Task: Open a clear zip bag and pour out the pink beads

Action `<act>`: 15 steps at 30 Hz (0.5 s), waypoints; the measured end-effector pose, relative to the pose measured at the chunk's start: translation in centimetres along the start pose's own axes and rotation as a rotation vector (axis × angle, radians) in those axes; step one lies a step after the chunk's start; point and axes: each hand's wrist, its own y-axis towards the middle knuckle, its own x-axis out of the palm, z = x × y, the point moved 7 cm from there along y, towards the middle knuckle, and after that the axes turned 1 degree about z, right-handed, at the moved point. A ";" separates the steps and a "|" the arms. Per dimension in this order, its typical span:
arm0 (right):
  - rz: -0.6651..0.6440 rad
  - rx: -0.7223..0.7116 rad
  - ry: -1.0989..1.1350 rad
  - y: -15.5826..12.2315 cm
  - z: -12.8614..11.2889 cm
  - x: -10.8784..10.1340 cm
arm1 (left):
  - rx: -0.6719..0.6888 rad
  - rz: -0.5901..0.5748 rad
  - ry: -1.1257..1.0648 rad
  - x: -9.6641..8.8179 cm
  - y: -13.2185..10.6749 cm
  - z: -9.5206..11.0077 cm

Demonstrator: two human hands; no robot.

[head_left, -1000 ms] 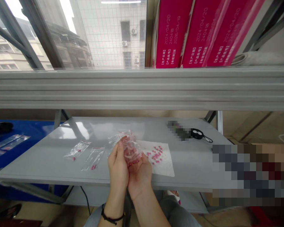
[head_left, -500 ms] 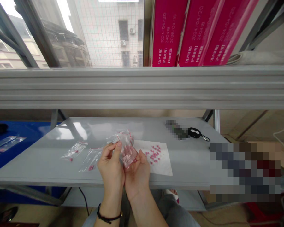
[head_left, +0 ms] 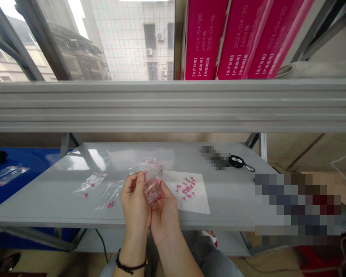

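Between both hands is a clear zip bag (head_left: 153, 190), tilted, with pinkish tones showing through it. My left hand (head_left: 136, 209) pinches its upper left edge between thumb and fingers. Cupped under the bag's lower right side, my right hand (head_left: 165, 215) has its thumb against the plastic; its fingertips are partly hidden. Just behind lie more clear bags with red zip lines (head_left: 158, 164). To the right, small pink round beads (head_left: 188, 188) are scattered on a white paper sheet (head_left: 197, 207). At left, two zip bags (head_left: 95, 181) (head_left: 111, 192) lie flat with a few pink beads.
A grey tabletop (head_left: 227, 200) carries everything, below a thick metal shelf beam (head_left: 173, 107). A black key fob with a clip (head_left: 237, 162) lies at the back right. Magenta boxes (head_left: 206, 42) stand on the shelf above. More bags (head_left: 7, 175) lie on a blue surface at left.
My right hand has shifted slightly left, its thumb now closer against the bag. My left hand's pinch on the bag stays. The beads and the other bags have not moved.
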 end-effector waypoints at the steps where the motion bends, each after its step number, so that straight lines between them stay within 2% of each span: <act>1: -0.011 -0.009 -0.002 0.1 0.0 0.0 | -0.008 -0.008 -0.015 0.0 0.0 -0.1; 4: -0.037 -0.047 0.013 0.3 -0.3 0.1 | -0.016 -0.081 0.013 0.4 -0.2 -0.1; 8: -0.031 -0.037 0.020 0.6 -0.2 0.0 | -0.061 -0.211 0.220 0.9 -0.5 -0.6; 11: -0.020 -0.034 0.010 0.6 -0.2 -0.1 | -0.047 -0.207 0.297 0.5 -0.3 -0.9; 15: 0.021 -0.020 0.031 0.5 -0.3 -0.2 | -0.057 -0.168 0.289 0.1 -0.1 -1.4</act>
